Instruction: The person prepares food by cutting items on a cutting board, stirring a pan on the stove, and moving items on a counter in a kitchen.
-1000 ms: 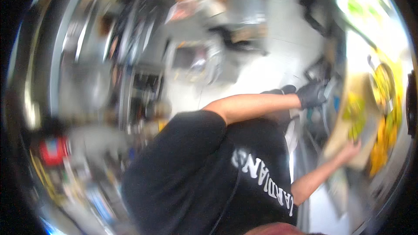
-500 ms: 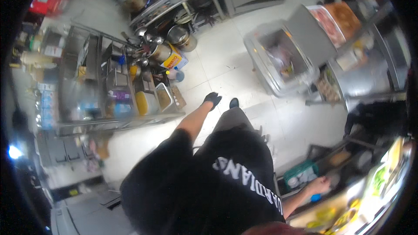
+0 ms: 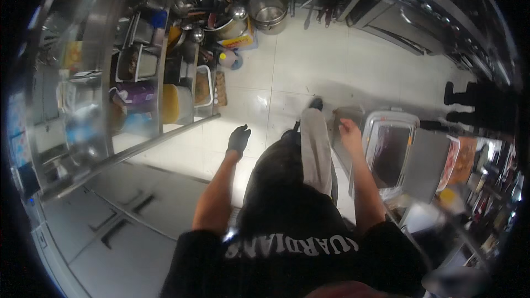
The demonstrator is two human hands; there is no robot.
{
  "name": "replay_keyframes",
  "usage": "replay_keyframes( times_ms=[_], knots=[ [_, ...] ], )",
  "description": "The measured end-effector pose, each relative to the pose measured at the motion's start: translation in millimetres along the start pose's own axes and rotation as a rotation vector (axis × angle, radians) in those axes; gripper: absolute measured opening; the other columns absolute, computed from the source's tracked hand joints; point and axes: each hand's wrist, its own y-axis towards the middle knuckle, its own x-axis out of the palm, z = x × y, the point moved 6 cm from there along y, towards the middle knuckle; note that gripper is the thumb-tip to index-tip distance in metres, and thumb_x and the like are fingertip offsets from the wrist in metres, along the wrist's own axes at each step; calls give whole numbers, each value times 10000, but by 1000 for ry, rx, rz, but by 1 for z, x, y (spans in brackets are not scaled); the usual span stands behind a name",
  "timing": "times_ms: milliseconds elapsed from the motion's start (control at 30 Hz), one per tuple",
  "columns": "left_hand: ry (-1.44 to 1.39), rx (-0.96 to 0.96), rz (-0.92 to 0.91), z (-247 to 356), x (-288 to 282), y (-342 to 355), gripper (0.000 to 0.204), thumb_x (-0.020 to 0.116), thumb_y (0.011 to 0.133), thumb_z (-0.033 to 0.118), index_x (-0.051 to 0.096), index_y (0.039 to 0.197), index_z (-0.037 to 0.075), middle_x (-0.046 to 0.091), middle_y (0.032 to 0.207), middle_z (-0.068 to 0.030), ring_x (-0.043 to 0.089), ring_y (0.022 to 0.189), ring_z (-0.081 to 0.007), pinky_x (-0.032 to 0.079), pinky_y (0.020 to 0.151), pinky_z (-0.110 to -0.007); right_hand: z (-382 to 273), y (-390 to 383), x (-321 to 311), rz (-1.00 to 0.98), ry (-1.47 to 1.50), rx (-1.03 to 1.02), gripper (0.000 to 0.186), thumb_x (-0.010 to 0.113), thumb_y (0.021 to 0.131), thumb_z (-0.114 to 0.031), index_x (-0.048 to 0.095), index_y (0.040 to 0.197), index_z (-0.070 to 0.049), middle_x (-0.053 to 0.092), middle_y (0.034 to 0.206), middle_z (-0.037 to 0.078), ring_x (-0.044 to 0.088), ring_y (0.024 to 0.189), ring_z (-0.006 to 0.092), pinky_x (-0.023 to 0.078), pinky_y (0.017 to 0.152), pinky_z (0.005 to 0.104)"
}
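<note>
My left hand (image 3: 238,140), in a dark glove, hangs empty with loosely bent, parted fingers, to the right of a steel shelving rail (image 3: 132,154). My bare right hand (image 3: 348,130) is empty too, fingers half curled and apart, over the left side of a large grey lidded bin (image 3: 413,123), with no clear contact. The bin's dark opening faces up. Between my hands are my legs in dark and grey cloth and one dark shoe (image 3: 316,103) on the white tiled floor (image 3: 287,60).
Steel shelves (image 3: 162,66) hold tubs and trays at left, beside pots (image 3: 266,8) and a box (image 3: 237,41). Grey cabinets (image 3: 116,232) stand lower left. An oven (image 3: 397,25) is at upper right; another person (image 3: 486,107) in dark clothing stands at the right edge.
My body and view have turned away from the counter with yellow produce toward the aisle. My right hand has left that counter and now hangs by the grey bin.
</note>
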Motion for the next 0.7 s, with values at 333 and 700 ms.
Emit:
replay_keyframes(
  times_ms=[333, 700],
  knots=[
    [-415, 23, 153, 124, 71, 139, 293, 604, 984, 193, 685, 1210, 26, 712, 1172, -174, 712, 1018, -298, 561, 872, -375, 103, 396, 93, -127, 106, 487, 254, 629, 960, -166, 657, 1203, -96, 670, 943, 57, 616, 784, 149, 516, 653, 304],
    [-784, 383, 47, 220, 190, 515, 291, 634, 975, -2, 662, 1262, 34, 692, 1266, -72, 648, 1052, -108, 544, 901, -265, 155, 707, 121, 481, 346, 162, 429, 678, 934, -186, 541, 1335, -127, 616, 1079, 27, 519, 826, 133, 452, 725, 319]
  ],
)
